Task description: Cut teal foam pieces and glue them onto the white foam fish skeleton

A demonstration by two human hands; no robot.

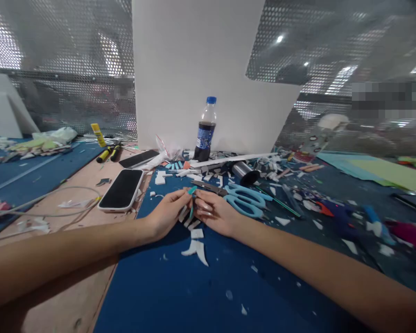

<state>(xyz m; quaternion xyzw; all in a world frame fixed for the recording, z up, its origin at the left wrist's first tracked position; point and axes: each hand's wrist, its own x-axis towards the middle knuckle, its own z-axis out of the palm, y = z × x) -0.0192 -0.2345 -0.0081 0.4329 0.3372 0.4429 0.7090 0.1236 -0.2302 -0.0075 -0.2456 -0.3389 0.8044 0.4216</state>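
Note:
My left hand (171, 210) and my right hand (219, 212) meet over the blue mat, fingers closed in a pinch on a small teal strip (192, 190). Its upper end shows between the fingertips, and a thin part hangs below; the rest is hidden. Right under my fingers lie several narrow white foam strips (194, 225), partly covered. A white square piece (197, 233) and a white tail-shaped piece (196, 250) continue towards me in a line. Scissors with light blue handles (246, 200) rest just beyond my right hand.
A phone (121, 189) lies left of my hands, with a cable (55, 210) nearby. Behind stand a dark drink bottle (205, 132) and a white board (194, 55). Foam scraps, a metallic spool (245, 173) and a glue stick (97, 134) surround the mat (159, 296).

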